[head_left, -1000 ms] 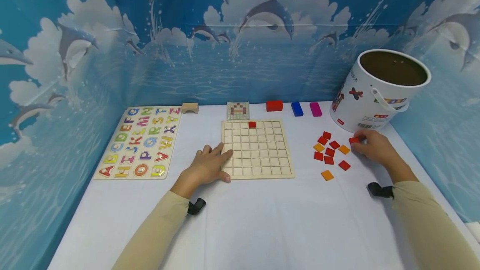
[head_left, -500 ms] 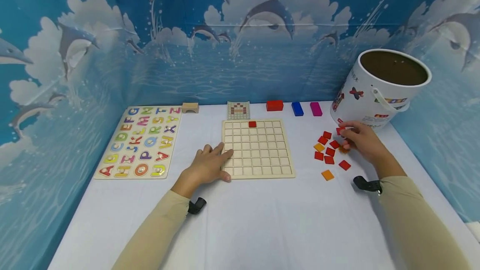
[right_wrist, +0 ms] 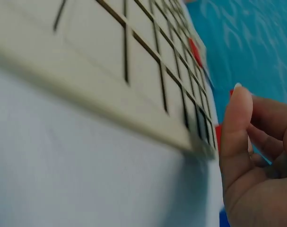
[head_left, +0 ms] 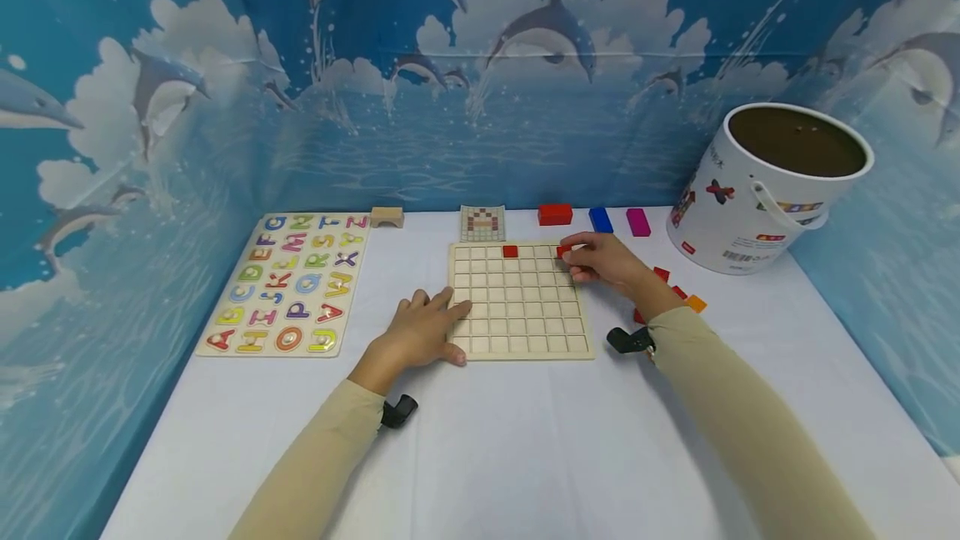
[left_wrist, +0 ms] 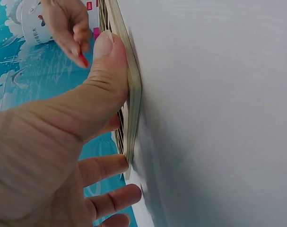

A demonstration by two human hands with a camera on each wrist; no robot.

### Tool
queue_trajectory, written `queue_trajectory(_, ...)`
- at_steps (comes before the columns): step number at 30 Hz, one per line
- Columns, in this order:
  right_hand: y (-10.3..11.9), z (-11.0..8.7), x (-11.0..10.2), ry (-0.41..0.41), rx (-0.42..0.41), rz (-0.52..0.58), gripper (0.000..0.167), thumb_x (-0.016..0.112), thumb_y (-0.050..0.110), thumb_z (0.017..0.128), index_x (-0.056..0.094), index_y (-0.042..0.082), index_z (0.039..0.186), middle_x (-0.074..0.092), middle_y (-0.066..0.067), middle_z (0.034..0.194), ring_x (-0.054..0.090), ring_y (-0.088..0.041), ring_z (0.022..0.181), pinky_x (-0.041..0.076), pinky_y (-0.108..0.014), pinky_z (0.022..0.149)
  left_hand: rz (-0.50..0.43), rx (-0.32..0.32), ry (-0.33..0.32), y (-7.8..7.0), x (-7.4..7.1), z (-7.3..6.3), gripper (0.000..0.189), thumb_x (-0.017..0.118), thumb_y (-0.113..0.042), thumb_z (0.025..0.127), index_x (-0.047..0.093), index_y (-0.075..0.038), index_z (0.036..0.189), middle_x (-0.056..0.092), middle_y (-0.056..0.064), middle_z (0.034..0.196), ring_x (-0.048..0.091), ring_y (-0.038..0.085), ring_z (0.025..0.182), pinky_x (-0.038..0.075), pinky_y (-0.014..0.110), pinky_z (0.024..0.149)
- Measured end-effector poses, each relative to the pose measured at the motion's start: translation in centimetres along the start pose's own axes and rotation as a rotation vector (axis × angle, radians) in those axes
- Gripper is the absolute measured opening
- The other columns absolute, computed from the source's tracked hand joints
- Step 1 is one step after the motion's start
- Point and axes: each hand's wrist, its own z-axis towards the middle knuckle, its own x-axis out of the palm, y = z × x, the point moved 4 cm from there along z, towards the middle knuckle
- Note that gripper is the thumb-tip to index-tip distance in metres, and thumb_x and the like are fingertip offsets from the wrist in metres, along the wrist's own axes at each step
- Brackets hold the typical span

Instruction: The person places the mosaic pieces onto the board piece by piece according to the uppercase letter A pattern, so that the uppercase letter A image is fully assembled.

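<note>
Right-hand fingers pinch a small, thin tile of bright red.

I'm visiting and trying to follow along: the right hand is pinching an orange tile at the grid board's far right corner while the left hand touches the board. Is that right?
Not quite: the tile is red, as the head view shows. The right hand does pinch it at the grid board's far right corner, while the left hand touches the board.

Alphabet board and white bucket before a dolphin backdrop

The board lies centre left, the bucket stands upper right; between them sit a wooden block, a red block, a blue block and a magenta block.
</note>
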Motion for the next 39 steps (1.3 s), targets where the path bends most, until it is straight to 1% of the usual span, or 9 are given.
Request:
queue_trajectory(5,0.8,1.2,3.2,0.050,-0.059,-0.132,0.043,0.064,0.014,0.101,0.050,0.006,0.142,0.059,-0.013,0.100,0.062,-0.014,0.067,0.057,-0.024,0.067,-0.004,-0.002,-0.002,-0.1,0.0,0.1,0.093,0.079,-0.055,0.078,0.041,-0.028,0.158,0.027,0.012,0.167,0.039,0.032,0.125,0.034,0.047,0.095)
queue_trajectory(9,1.6,1.5,4.6,0.047,-0.120,-0.294,0.034,0.067,0.013,0.099,0.055,0.003,0.128,0.059,-0.013,0.089,0.060,-0.017,0.063,0.055,-0.027,0.062,-0.005,-0.003,-0.003,-0.2,-0.1,-0.1,0.093,0.080,-0.054,0.077,0.042,-0.027,0.157,0.028,0.012,0.167,0.040,0.033,0.126,0.034,0.047,0.095)
queue_trajectory(14,2.2,1.9,5.4,0.013,-0.163,-0.461,0.026,0.072,0.016,0.096,0.062,0.005,0.117,0.057,-0.009,0.082,0.058,-0.018,0.059,0.052,-0.029,0.060,-0.005,-0.006,-0.006,-0.1,-0.1,-0.1,0.093,0.080,-0.054,0.077,0.042,-0.027,0.158,0.028,0.012,0.167,0.040,0.032,0.124,0.034,0.047,0.095)
queue_trajectory(18,2.2,2.4,5.8,0.010,-0.172,-0.511,0.024,0.072,0.015,0.095,0.064,0.007,0.116,0.058,-0.009,0.079,0.057,-0.020,0.060,0.050,-0.031,0.060,-0.004,-0.009,-0.002,0.0,0.0,0.0,0.093,0.080,-0.054,0.077,0.041,-0.028,0.158,0.028,0.012,0.167,0.040,0.031,0.123,0.034,0.047,0.096)
queue_trajectory(23,2.2,2.3,5.5,-0.007,-0.178,-0.568,0.028,0.073,0.017,0.094,0.066,0.009,0.120,0.059,-0.010,0.092,0.055,-0.023,0.076,0.047,-0.033,0.065,0.000,-0.007,0.004,-0.1,-0.1,0.0,0.093,0.079,-0.055,0.077,0.041,-0.027,0.158,0.028,0.012,0.167,0.040,0.032,0.124,0.034,0.047,0.096)
queue_trajectory(26,1.9,1.5,4.2,-0.027,-0.175,-0.563,0.032,0.071,0.021,0.096,0.065,0.012,0.126,0.060,-0.012,0.102,0.056,-0.026,0.086,0.048,-0.034,0.071,0.002,-0.002,0.005,-0.2,-0.1,0.1,0.093,0.079,-0.055,0.078,0.041,-0.027,0.158,0.028,0.012,0.167,0.040,0.031,0.123,0.035,0.046,0.095)
queue_trajectory(29,1.3,0.2,1.8,-0.050,-0.155,-0.525,0.038,0.070,0.024,0.097,0.063,0.013,0.133,0.059,-0.014,0.109,0.057,-0.028,0.090,0.049,-0.034,0.074,0.008,-0.002,0.006,-0.3,-0.2,0.2,0.093,0.078,-0.056,0.079,0.040,-0.027,0.158,0.027,0.011,0.167,0.040,0.031,0.123,0.035,0.045,0.094)
queue_trajectory(35,-0.6,-3.4,-5.6,-0.136,-0.096,-0.435,0.054,0.071,0.029,0.097,0.054,0.012,0.145,0.057,-0.017,0.123,0.055,-0.033,0.094,0.051,-0.035,0.072,-0.001,-0.004,0.018,-0.2,-0.1,0.1,0.093,0.078,-0.055,0.079,0.040,-0.027,0.159,0.026,0.012,0.167,0.040,0.030,0.121,0.035,0.045,0.094)
queue_trajectory(39,-2.2,-5.6,-10.4,-0.227,-0.050,-0.373,0.061,0.068,0.034,0.099,0.047,0.010,0.151,0.054,-0.018,0.133,0.053,-0.033,0.103,0.051,-0.035,0.078,-0.001,-0.006,0.024,0.0,0.0,0.1,0.093,0.077,-0.055,0.080,0.039,-0.026,0.159,0.025,0.012,0.168,0.040,0.030,0.122,0.035,0.044,0.094)
